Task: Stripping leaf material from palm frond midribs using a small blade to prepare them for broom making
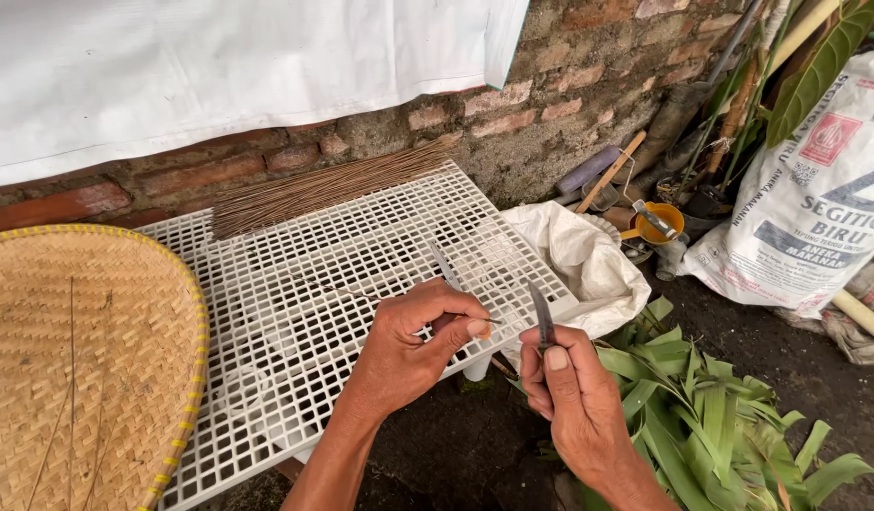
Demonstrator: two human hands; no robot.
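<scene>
My left hand (pixel 413 345) pinches a thin brown leaf rib (pixel 361 295) that runs left over the white plastic grid table (pixel 295 284). My right hand (pixel 569 397) grips a small knife (pixel 541 312), blade pointing up, close to the left fingertips. A second knife-like blade (pixel 445 267) shows just behind the left hand. A bundle of brown ribs (pixel 323 189) lies along the table's far edge against the brick wall.
A round woven bamboo tray (pixel 78 360) with a few ribs rests at left. Green palm leaves (pixel 711 426) lie on the dark ground at right. A white cloth sack (pixel 588 265), a printed sack (pixel 815 189), an orange funnel (pixel 659 222) and sticks stand by the wall.
</scene>
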